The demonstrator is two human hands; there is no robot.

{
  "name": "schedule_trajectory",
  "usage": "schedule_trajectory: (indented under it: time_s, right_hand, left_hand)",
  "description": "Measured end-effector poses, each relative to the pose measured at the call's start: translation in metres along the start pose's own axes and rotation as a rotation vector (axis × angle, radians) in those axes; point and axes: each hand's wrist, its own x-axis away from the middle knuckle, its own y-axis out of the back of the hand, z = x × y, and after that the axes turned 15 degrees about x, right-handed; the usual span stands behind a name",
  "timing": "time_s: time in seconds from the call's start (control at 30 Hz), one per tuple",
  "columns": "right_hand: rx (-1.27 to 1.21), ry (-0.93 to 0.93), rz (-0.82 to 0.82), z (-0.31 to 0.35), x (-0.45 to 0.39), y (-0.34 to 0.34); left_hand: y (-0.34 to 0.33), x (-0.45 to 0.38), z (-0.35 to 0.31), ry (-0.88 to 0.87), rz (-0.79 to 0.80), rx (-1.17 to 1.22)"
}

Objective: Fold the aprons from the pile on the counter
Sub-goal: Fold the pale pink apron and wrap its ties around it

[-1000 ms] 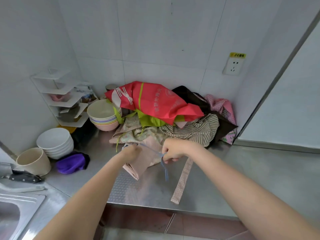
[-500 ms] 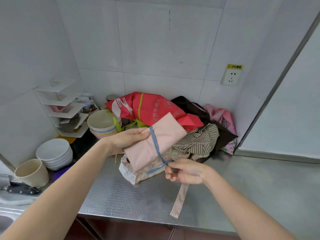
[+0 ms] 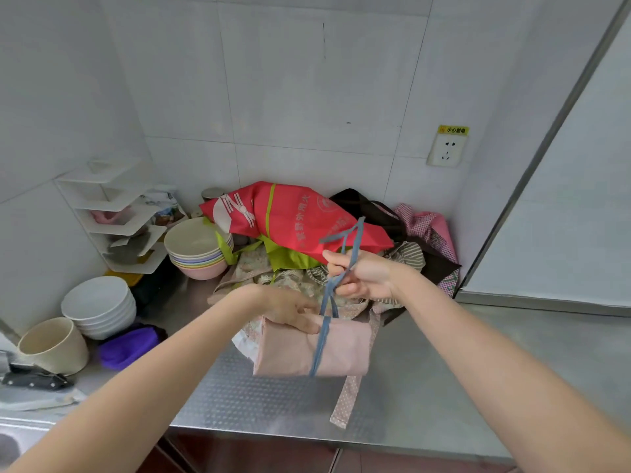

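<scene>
A folded pink apron point(image 3: 341, 349) is held above the steel counter point(image 3: 512, 363), with its blue strap point(image 3: 322, 339) wrapped round the bundle. My left hand point(image 3: 290, 310) grips the bundle's upper left edge. Higher up and to the right, my right hand point(image 3: 362, 276) pinches the strap, whose loose ends stick up above my fingers. Behind them lies the pile of aprons point(image 3: 297, 223) in the corner: a red one on top, then green, floral, striped, dark brown and pink checked ones. A dotted pink strap point(image 3: 348, 397) trails from the pile toward the counter's front edge.
Stacked pastel bowls point(image 3: 198, 247) and white bowls point(image 3: 99, 305) stand at the left, with a beige cup point(image 3: 51, 346), a purple cloth point(image 3: 129, 346), a knife point(image 3: 34, 380) and a white corner shelf point(image 3: 116, 213). A wall socket point(image 3: 445, 150) is at the upper right.
The pink bundle has come down from in front of the pile to just above the counter. My right hand has risen, pulling the blue strap upward.
</scene>
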Motion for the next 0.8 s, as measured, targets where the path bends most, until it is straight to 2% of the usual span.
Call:
schedule_trajectory:
  time_s: [0.1, 0.2, 0.37, 0.53, 0.6, 0.7, 0.8]
  right_hand:
    - [0.078, 0.002, 0.014, 0.005, -0.004, -0.007]
    - [0.081, 0.053, -0.065, 0.003, -0.006, -0.006]
    - [-0.072, -0.173, -0.056, -0.021, -0.001, 0.002]
    - [-0.705, -0.045, -0.244, -0.021, -0.009, 0.014]
    - [-0.778, 0.008, -0.322, -0.024, -0.012, 0.020]
    - [-0.847, 0.032, -0.422, -0.036, -0.017, 0.017]
    - [-0.796, 0.079, -0.523, -0.044, -0.023, 0.003]
  left_hand:
    - [-0.002, -0.007, -0.006, -0.029, 0.024, 0.018]
    - [-0.001, -0.006, -0.011, -0.070, -0.027, 0.076]
    - [0.006, 0.002, 0.001, -0.140, 0.018, 0.250]
    - [0.009, 0.007, 0.018, -0.144, 0.065, 0.495]
    - [0.007, 0.007, 0.026, -0.205, 0.064, 0.687]
    - [0.005, 0.006, 0.029, -0.331, -0.048, 1.079]
    - [0.007, -0.003, 0.030, -0.350, -0.318, 1.331]
